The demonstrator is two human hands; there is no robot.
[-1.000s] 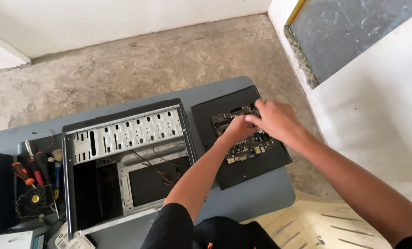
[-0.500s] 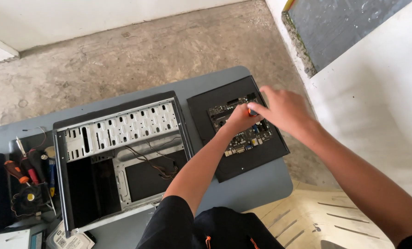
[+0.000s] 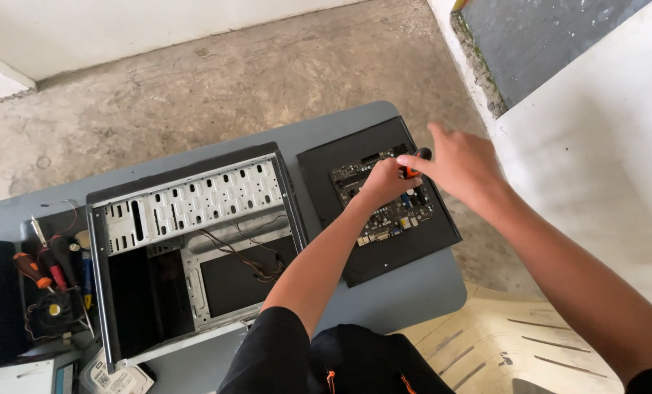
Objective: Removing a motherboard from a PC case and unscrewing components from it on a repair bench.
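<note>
Lifting right hand (image 3: 464,164) off motherboard (image 3: 384,201)

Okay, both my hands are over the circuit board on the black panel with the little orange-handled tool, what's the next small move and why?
Probably steady the tool upright and seat its tip on the board before turning. The left hand pinches the orange-handled tool over the circuit board, and the right hand hovers at the tool's top. The tip is hidden, so I can't tell if it's seated.

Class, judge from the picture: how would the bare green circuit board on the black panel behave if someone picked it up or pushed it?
The bare green circuit board looks thin and flat, so probably stiff and light. Its exposed small parts suggest it is fragile. Lying loose on the smooth black panel, it would likely slide when pushed.
</note>
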